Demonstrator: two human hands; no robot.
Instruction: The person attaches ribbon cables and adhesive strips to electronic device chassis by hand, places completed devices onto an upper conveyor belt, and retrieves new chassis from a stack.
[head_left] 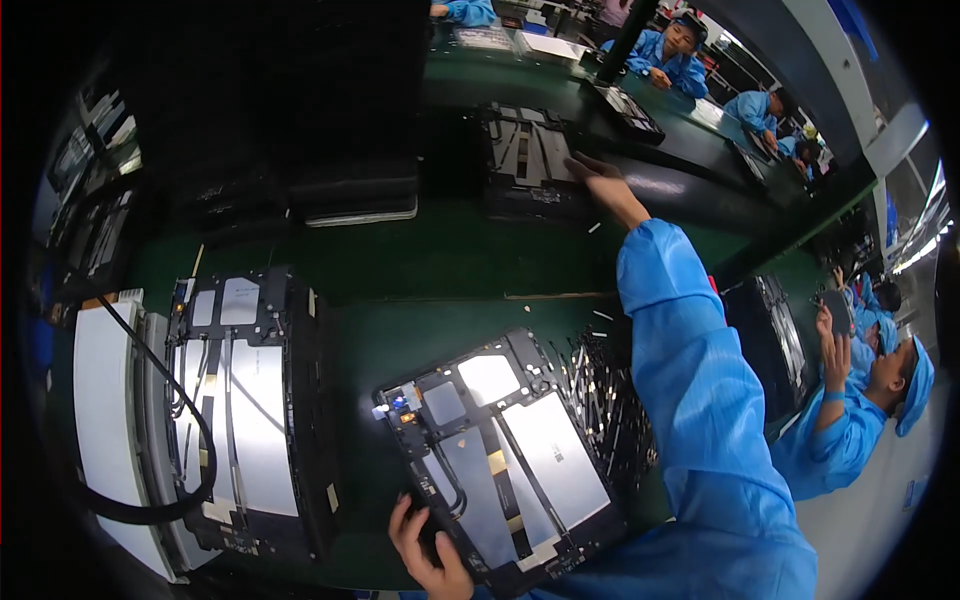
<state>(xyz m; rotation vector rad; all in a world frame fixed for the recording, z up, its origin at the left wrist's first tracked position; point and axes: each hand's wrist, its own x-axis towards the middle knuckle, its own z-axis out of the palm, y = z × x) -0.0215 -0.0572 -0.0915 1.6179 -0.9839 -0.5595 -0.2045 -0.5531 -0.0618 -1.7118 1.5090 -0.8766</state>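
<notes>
An opened tablet body [555, 440] with silver battery plates, dark cables and a black frame lies tilted on the green table in front of me. My left hand [430, 555] is at its lower left edge, fingers apart and thumb beside the frame. Farther off, a similar tablet body [528, 150] rests on the dark surface beyond the table. Reaching out in a blue sleeve, my right hand [605, 187] touches the right edge of that one with its fingers stretched out; their undersides are hidden.
A stack of tablet bodies [262, 410] stands at left, beside white panels [110, 420] and a black cable loop [135, 515]. Small dark strips [605, 400] are heaped right of the near tablet. Another stack [365, 200] sits far left. Co-workers in blue [850, 420] are at right and beyond.
</notes>
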